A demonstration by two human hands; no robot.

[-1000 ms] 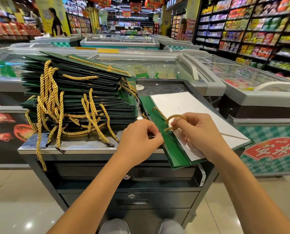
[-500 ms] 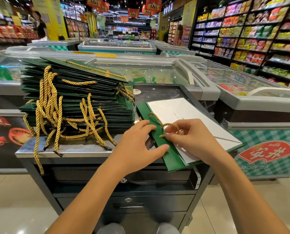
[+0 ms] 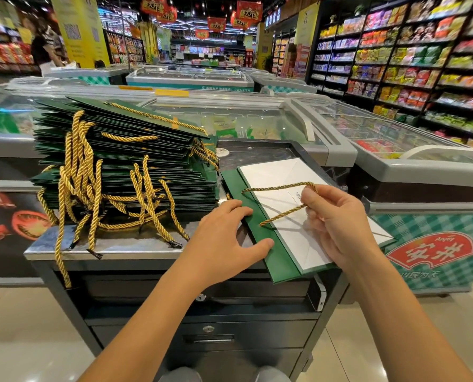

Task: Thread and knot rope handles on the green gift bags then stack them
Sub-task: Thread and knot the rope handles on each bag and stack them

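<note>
Head view: we see the green gift bag (image 3: 260, 232) lying flat on the right near part of the metal counter (image 3: 125, 245), white inside face up, its near right corner hanging over the edge. The left hand (image 3: 224, 238) rests on the bag's green flap, fingers fairly straight and spread, thumb on the flap, gripping nothing. The right hand (image 3: 337, 224) hovers over the white panel and pinches the gold rope (image 3: 279, 186) between thumb and curled fingers. The rope runs as a loop from two spots on the green flap up to that pinch. We can't tell if it's knotted. The stack of bags (image 3: 125, 164) with gold handles dangling sits just left of the bag. Freezer chests (image 3: 257, 122) stand beyond, shelves (image 3: 423, 64) far right.
</note>
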